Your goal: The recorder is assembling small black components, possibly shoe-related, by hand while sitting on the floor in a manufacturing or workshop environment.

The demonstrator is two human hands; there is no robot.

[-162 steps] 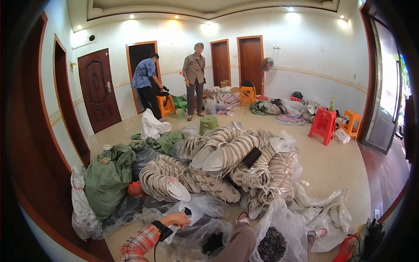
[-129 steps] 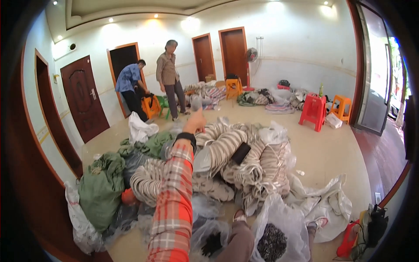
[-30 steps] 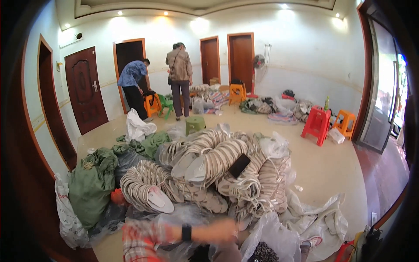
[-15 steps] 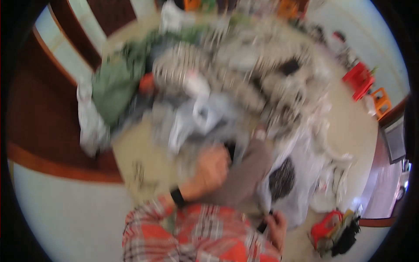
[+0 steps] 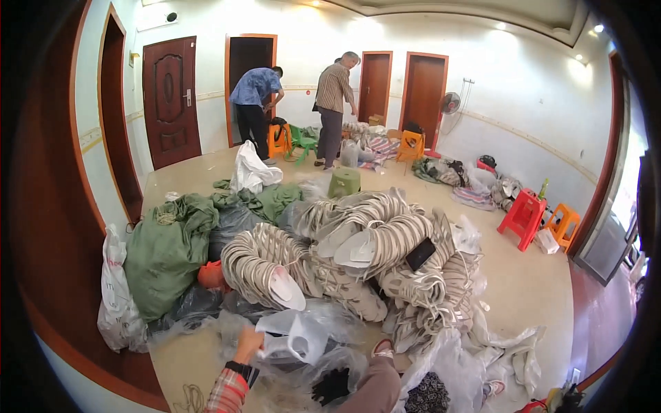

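Note:
My left hand (image 5: 249,343), with a dark band at the wrist, is closed on the near left edge of a white cut-out sheet (image 5: 306,339) with openings in it. The sheet lies over crumpled clear plastic bags (image 5: 341,315). Just beyond it are tied bundles of curved beige and white pieces (image 5: 258,265) that look like shoe uppers. A black dark clump (image 5: 332,387) lies on the plastic, right of my left forearm. My right hand is out of sight.
Green sacks (image 5: 169,258) and a white bag (image 5: 117,296) stand on the left. A black phone-like slab (image 5: 421,254) rests on the bundles. A clear bag with dark small pieces (image 5: 427,395) lies by my leg. Two people (image 5: 256,89) stand farther back. Red (image 5: 523,217) and orange stools (image 5: 563,226) are right.
The view has tipped up, bringing the room and two people into sight. My left hand has reached forward to the white sheet. My right hand, earlier holding something small and dark, has left the picture.

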